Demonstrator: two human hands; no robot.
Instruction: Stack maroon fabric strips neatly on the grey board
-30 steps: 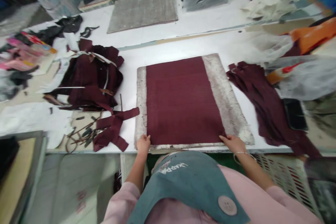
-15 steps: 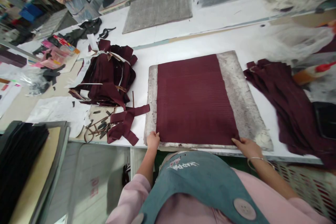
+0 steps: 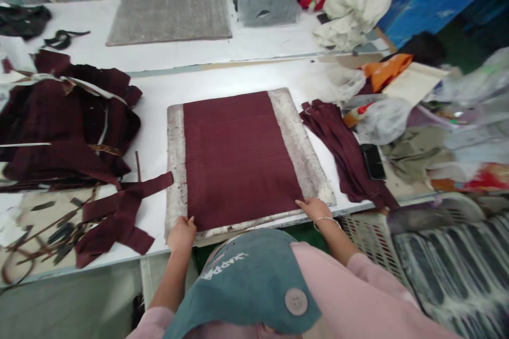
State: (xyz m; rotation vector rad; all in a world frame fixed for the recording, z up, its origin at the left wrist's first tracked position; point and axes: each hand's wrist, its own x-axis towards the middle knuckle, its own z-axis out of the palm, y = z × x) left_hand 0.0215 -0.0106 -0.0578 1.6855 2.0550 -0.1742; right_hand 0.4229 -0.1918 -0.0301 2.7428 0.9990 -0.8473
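Ribbed maroon fabric (image 3: 238,161), a flat rectangular knitted panel with fine crosswise lines, lay squarely on a grey, rough-surfaced board (image 3: 296,143) in the middle of the frame, on a white table (image 3: 246,77). At the panel's lower left corner the left hand (image 3: 182,234) was curled, fingers pressed together and pinching the fabric's near edge against the board. At the lower right corner the right hand (image 3: 314,207), a thin bangle on its wrist, lay with fingers loosely spread and fingertips flat on the fabric's corner; whether it actually gripped the cloth I could not tell.

Just right of the board, narrow maroon strips (image 3: 344,153) were fanned in a limp pile, a dark phone (image 3: 373,161) beside them. To the left, a heaped bundle of maroon pieces (image 3: 63,122) sat tied with pale tape, and loose offcuts (image 3: 119,212) sprawled at the lower left. A second grey felt-like board (image 3: 170,16) rested bare at the upper left of centre, with a grey garment (image 3: 266,5) and cream cloth (image 3: 358,10) beyond. A white slotted plastic crate (image 3: 369,238) stood below the table's edge at lower right; its contents were hidden.
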